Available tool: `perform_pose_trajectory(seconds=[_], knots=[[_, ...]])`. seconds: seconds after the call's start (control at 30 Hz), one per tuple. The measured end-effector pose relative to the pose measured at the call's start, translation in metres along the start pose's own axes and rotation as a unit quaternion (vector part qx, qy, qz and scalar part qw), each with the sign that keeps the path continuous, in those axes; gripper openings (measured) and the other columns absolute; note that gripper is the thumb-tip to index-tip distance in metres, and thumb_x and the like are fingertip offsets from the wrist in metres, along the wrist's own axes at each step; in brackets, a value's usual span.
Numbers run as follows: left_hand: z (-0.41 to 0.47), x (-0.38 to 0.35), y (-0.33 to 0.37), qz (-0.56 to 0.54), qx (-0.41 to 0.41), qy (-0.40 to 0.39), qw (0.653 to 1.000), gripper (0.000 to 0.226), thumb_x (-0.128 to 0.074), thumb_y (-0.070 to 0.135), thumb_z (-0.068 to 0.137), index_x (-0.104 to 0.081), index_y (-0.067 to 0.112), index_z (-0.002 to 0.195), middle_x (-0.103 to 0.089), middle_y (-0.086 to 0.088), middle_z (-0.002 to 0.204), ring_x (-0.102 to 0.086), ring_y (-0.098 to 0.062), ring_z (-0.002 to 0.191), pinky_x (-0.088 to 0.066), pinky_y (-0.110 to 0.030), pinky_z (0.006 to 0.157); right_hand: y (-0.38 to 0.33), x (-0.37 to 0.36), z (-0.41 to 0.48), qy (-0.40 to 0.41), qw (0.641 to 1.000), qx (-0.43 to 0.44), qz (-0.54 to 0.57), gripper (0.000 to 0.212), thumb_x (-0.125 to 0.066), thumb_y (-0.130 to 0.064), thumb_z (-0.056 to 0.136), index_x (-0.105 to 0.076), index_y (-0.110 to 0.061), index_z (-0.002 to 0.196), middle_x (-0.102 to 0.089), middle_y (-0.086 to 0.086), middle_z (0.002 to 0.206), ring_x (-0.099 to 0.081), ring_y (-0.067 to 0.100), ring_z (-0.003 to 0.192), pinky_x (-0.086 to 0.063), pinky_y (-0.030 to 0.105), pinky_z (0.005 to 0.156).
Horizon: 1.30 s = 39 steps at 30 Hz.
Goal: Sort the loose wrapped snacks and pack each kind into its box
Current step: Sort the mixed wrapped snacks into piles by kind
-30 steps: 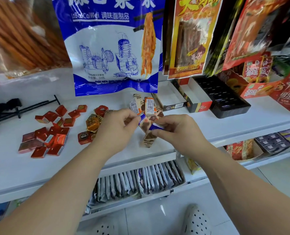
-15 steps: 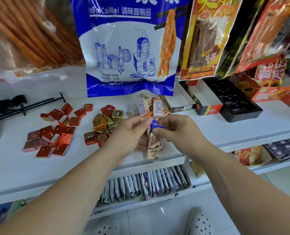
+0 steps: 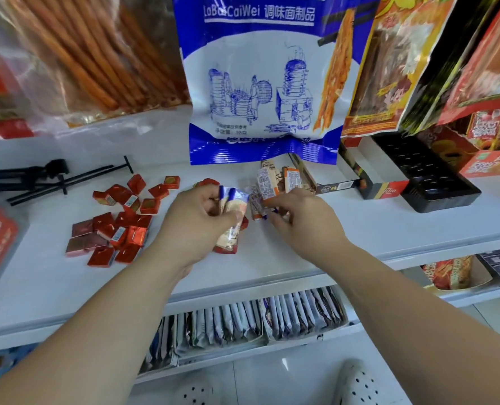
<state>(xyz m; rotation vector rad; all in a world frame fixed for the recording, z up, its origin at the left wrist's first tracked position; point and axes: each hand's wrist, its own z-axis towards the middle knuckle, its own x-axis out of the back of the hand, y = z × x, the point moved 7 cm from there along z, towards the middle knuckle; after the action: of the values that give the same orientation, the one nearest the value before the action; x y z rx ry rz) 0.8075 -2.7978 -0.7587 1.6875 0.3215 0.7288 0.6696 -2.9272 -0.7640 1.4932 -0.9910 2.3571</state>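
Note:
My left hand [image 3: 196, 220] grips a bunch of long wrapped snack bars [image 3: 231, 217] with blue-and-silver ends, held upright above the white shelf [image 3: 389, 229]. My right hand [image 3: 298, 217] reaches into a small heap of the same bars [image 3: 267, 185] and pinches one at its blue end. Several red square wrapped snacks [image 3: 120, 220] lie loose on the shelf to the left. A few round wrapped sweets are mostly hidden behind my left hand. An open flat box [image 3: 333, 182] lies behind the heap of bars.
A black plastic tray [image 3: 430, 176] in a red box [image 3: 383, 191] sits at the right. Hanging snack bags, one blue-and-white [image 3: 260, 83], overhang the shelf's back. A black tripod-like tool [image 3: 38, 176] lies far left. A lower shelf holds rows of packets [image 3: 257, 317].
My hands have parted. The left now holds the bunch of bars on its own, and the right has moved a little right to the heap. The camera has shifted so the scene sits further right.

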Motion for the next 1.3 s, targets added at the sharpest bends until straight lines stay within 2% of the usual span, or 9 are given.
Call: perform_pose_trajectory(seconds=[0.2,0.33,0.53,0.77,0.83,0.93,1.1,1.2,1.3], knots=[[0.001,0.005,-0.007,-0.006,0.009,0.002,1.000,0.033,-0.073,0.016,0.087,-0.066,0.023,0.118,-0.075,0.006,0.095,-0.072,-0.008,0.083,-0.061,-0.035,0.079,-0.015,-0.018,0.002,0.013,0.986,0.054,-0.156,0.028,-0.068,-0.037,0.082,-0.072,-0.029,0.108,-0.059,0.005,0.096,-0.063,0.032,0.081,-0.047,0.031,0.059],[0.002,0.006,-0.010,-0.021,0.019,-0.004,1.000,0.036,-0.073,0.016,0.087,-0.065,0.020,0.122,-0.076,0.003,0.097,-0.073,-0.010,0.085,-0.060,-0.038,0.080,-0.013,-0.019,0.006,0.035,0.985,0.024,-0.166,0.026,-0.067,-0.043,0.083,-0.074,-0.023,0.098,-0.064,0.004,0.093,-0.064,0.030,0.080,-0.050,0.032,0.062],[0.002,0.004,-0.012,-0.022,0.024,-0.012,0.999,0.041,-0.075,0.015,0.085,-0.064,0.020,0.124,-0.076,0.003,0.093,-0.073,-0.011,0.081,-0.060,-0.033,0.073,-0.012,-0.013,0.008,0.044,0.985,0.002,-0.169,0.021,-0.067,-0.034,0.078,-0.071,-0.015,0.086,-0.065,0.007,0.079,-0.062,0.033,0.073,-0.045,0.031,0.059],[0.004,-0.012,-0.001,-0.003,0.021,-0.022,1.000,0.036,-0.079,0.019,0.081,-0.062,0.021,0.113,-0.076,0.002,0.088,-0.073,-0.010,0.075,-0.059,-0.029,0.063,0.013,0.026,-0.010,0.052,0.991,-0.015,-0.124,0.010,-0.065,-0.028,0.081,-0.067,-0.018,0.082,-0.062,0.004,0.077,-0.058,0.027,0.068,-0.041,0.030,0.054],[0.003,-0.022,0.004,-0.017,0.021,-0.033,0.999,0.031,-0.077,0.018,0.083,-0.064,0.023,0.111,-0.076,0.005,0.086,-0.073,-0.013,0.076,-0.061,-0.036,0.065,0.022,0.041,-0.019,0.053,0.995,-0.026,-0.085,0.014,-0.068,-0.031,0.083,-0.066,-0.019,0.077,-0.061,0.001,0.071,-0.056,0.024,0.064,-0.033,0.029,0.052],[0.003,-0.039,0.011,-0.034,0.018,-0.049,0.998,0.026,-0.075,0.016,0.086,-0.063,0.033,0.102,-0.075,0.010,0.083,-0.073,-0.015,0.079,-0.060,-0.042,0.071,0.040,0.066,-0.036,0.037,0.994,-0.087,0.052,0.024,-0.073,-0.035,0.083,-0.064,-0.018,0.069,-0.057,0.001,0.058,-0.049,0.019,0.054,-0.032,0.028,0.049],[0.000,-0.069,0.017,-0.068,0.016,-0.073,0.995,0.029,-0.076,0.010,0.083,-0.069,0.030,0.104,-0.076,0.003,0.087,-0.072,-0.015,0.083,-0.056,-0.033,0.073,0.055,0.086,-0.056,-0.034,0.951,-0.149,0.267,0.010,-0.071,-0.024,0.088,-0.075,-0.019,0.080,-0.068,0.007,0.068,-0.053,0.019,0.060,-0.043,0.033,0.057],[-0.006,-0.087,0.017,-0.090,0.025,-0.093,0.991,0.032,-0.078,0.008,0.081,-0.066,0.035,0.095,-0.074,0.002,0.090,-0.072,-0.014,0.084,-0.056,-0.027,0.076,0.055,0.082,-0.060,-0.071,0.929,-0.153,0.330,0.006,-0.071,-0.016,0.087,-0.076,-0.013,0.087,-0.072,0.013,0.077,-0.059,0.013,0.065,-0.047,0.028,0.060],[-0.011,-0.104,0.019,-0.137,0.047,-0.114,0.983,0.032,-0.076,0.003,0.081,-0.068,0.031,0.095,-0.076,-0.001,0.084,-0.073,-0.013,0.076,-0.057,-0.024,0.064,0.060,0.076,-0.060,-0.052,0.919,-0.165,0.355,0.003,-0.072,-0.012,0.087,-0.075,-0.013,0.089,-0.073,0.013,0.078,-0.062,0.016,0.067,-0.049,0.029,0.060]])
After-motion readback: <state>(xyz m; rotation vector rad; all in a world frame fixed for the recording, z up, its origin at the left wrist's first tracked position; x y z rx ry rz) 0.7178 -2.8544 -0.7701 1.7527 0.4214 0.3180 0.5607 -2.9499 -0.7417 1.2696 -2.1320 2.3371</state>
